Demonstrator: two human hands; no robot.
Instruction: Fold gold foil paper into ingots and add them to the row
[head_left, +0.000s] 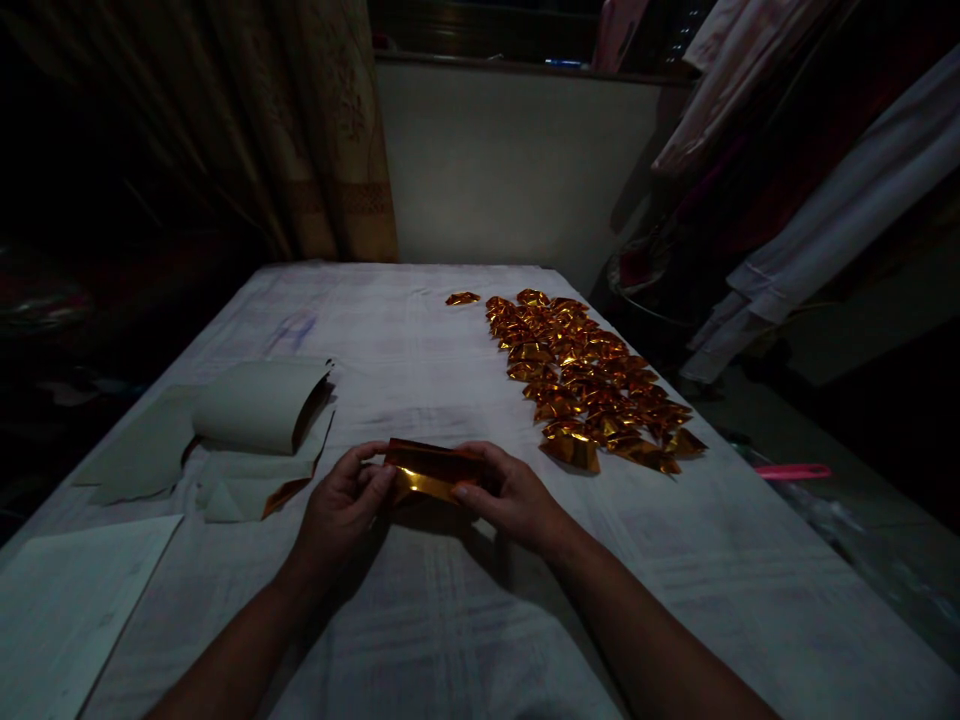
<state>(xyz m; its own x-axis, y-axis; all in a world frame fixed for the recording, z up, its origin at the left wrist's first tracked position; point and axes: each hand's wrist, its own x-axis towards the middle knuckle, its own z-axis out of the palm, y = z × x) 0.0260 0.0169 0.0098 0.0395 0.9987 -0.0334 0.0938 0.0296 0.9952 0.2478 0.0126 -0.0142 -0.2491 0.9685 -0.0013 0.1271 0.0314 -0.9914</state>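
Note:
A partly folded sheet of gold foil paper (427, 473) is held up between both my hands, just above the cloth-covered table. My left hand (346, 505) pinches its left end, thumb in front and fingers behind. At the other end, my right hand (514, 497) grips it the same way, with the thumb on the lower front edge. The foil is bent lengthwise, its upper part dark and its lower part shining. Beyond my right hand lie many folded gold foil pieces (577, 370) in a cluster. One more gold piece (463, 298) sits apart at the far side.
To the left lie curled sheets with pale backs (247, 405) and gold undersides. A flat white sheet (82, 610) is at the near left. Clothes (840, 220) hang on the right, above a pink-handled object (793, 471). A curtain (330, 130) and a wall (517, 170) stand behind the table (420, 370).

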